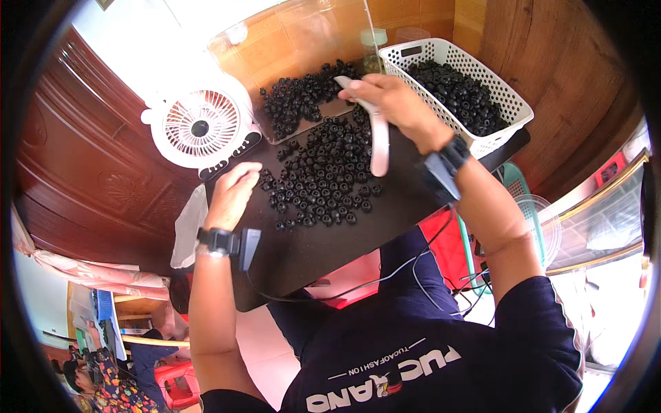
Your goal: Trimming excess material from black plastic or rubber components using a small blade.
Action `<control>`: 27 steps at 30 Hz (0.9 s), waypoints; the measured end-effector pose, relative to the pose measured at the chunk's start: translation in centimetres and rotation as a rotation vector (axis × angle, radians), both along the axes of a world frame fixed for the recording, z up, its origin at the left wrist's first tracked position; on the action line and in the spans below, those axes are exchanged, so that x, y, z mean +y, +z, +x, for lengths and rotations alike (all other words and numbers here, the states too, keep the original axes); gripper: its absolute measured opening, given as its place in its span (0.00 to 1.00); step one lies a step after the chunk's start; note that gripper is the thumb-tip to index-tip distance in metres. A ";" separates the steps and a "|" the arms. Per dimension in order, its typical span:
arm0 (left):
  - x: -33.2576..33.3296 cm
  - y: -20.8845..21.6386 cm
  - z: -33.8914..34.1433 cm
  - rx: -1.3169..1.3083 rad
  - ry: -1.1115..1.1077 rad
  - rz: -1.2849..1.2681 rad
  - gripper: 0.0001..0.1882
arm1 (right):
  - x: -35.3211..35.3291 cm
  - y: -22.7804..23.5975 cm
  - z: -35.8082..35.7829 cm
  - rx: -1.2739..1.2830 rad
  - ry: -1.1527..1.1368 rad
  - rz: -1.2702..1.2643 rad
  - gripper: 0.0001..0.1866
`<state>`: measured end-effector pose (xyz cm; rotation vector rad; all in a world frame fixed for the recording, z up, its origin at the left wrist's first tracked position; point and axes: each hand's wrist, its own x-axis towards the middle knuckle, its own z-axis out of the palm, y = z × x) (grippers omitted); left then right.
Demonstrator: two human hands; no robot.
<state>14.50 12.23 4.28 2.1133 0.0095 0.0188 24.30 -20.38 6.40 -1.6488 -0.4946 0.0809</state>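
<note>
My right hand (399, 103) grips a pale, curved flat strip (379, 141) near its upper end, and the strip's lower end hangs by the right side of a pile of small black round pieces (323, 168). Many of these pieces show a hole or a light centre. At the pile's left edge is my left hand (234, 189), its fingers curled together; whatever they hold, if anything, is hidden. Behind the loose pile, more black pieces (296, 100) lie heaped in a clear plastic box (268, 51), partly behind my right hand.
A white perforated basket (506, 127) full of black pieces stands at the back right. Near the dark table's (303, 255) left edge is a white fan (200, 127). A green-lidded jar (372, 51) stands behind. Cables (365, 283) run from my wrist devices. Another person (110, 375) sits far left.
</note>
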 end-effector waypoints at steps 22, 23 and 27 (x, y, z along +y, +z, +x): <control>-3.5 -2.7 -5.9 0.071 -0.141 0.880 0.11 | -0.7 -9.2 -10.4 0.235 0.007 0.305 0.17; -3.0 -3.0 -5.9 0.046 -0.125 0.834 0.11 | -0.8 -9.3 -10.4 0.214 0.017 0.295 0.17; 0.2 -4.8 -5.8 0.072 -0.013 0.033 0.12 | -0.7 -9.3 -10.5 0.213 0.002 0.343 0.17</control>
